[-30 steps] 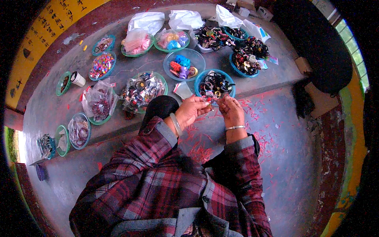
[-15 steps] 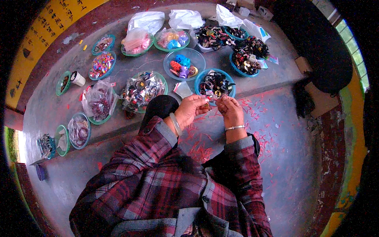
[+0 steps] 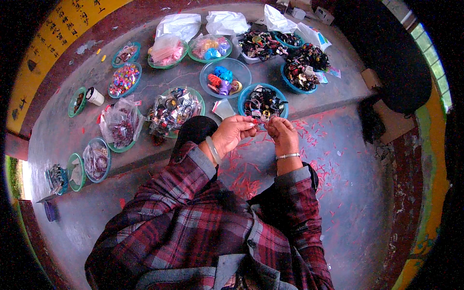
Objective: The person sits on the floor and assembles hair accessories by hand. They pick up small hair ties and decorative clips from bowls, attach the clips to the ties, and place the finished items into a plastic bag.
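My left hand (image 3: 231, 134), with a pale bangle on its wrist, is closed in a pinch on a small red piece (image 3: 255, 122); its kind is too small to tell. Close beside it, my right hand (image 3: 284, 137), wearing a silver bracelet, has thumb and fingers pressed together. What those fingers hold is too small to make out. Just beyond both hands sits a blue basin (image 3: 243, 102) full of dark cords and small trinkets. A white packet or card (image 3: 224, 109) lies left of that basin, beyond my left hand.
A clear basin (image 3: 205, 79) holds colourful bundles. Nearby, a green basin (image 3: 202, 104) is heaped with bagged trinkets. Further basins line the raised ledge (image 3: 333, 99), including one of colourful beads (image 3: 124, 79). Red scraps (image 3: 246, 186) litter the lower floor. White bags (image 3: 179, 26) lie at the back.
Both hands stay nearly in place, with small finger shifts. The red piece shows more clearly at my left fingertips, and a brownish-gold bit below them is no longer visible.
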Motion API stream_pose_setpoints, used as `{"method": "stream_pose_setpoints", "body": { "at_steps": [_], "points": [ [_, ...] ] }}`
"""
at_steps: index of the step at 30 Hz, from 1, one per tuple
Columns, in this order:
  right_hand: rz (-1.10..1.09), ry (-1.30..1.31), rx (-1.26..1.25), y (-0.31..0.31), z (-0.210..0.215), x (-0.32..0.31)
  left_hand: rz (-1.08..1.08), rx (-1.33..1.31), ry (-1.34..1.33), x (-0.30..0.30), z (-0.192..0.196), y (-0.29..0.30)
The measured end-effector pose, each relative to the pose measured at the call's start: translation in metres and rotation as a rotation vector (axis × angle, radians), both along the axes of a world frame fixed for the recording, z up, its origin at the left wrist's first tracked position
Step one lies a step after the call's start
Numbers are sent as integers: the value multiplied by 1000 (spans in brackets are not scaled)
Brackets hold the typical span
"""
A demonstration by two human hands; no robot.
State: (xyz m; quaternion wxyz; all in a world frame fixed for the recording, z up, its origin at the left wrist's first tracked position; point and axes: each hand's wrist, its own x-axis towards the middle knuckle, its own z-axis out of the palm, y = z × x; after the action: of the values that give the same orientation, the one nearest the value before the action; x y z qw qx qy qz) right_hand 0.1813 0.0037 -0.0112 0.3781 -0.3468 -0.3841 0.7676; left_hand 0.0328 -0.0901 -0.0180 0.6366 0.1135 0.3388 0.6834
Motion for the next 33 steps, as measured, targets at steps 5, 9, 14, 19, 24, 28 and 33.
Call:
{"method": "stream_pose_setpoints", "body": {
  "at_steps": [5, 9, 14, 19, 24, 28, 33],
  "points": [
    [1, -14, -17, -3, 6, -2, -37, 13, 1, -2, -7, 1],
    [33, -8, 2, 1, 0, 0, -29, 3, 1, -2, -8, 0],
    [-5, -26, -15, -2, 2, -2, -9, -7, 19, -2, -9, 1],
    [3, -16, -8, 0, -1, 0, -49, 22, 9, -2, -3, 0],
    [-34, -30, -5, -4, 6, -1, -61, -7, 76, 1, -1, 1],
    [-14, -53, 27, -2, 5, 0, -90, -34, 115, 0, -4, 2],
    [-6, -12, 37, -2, 1, 0, -84, 25, 115, 2, -4, 2]
  ]
}}
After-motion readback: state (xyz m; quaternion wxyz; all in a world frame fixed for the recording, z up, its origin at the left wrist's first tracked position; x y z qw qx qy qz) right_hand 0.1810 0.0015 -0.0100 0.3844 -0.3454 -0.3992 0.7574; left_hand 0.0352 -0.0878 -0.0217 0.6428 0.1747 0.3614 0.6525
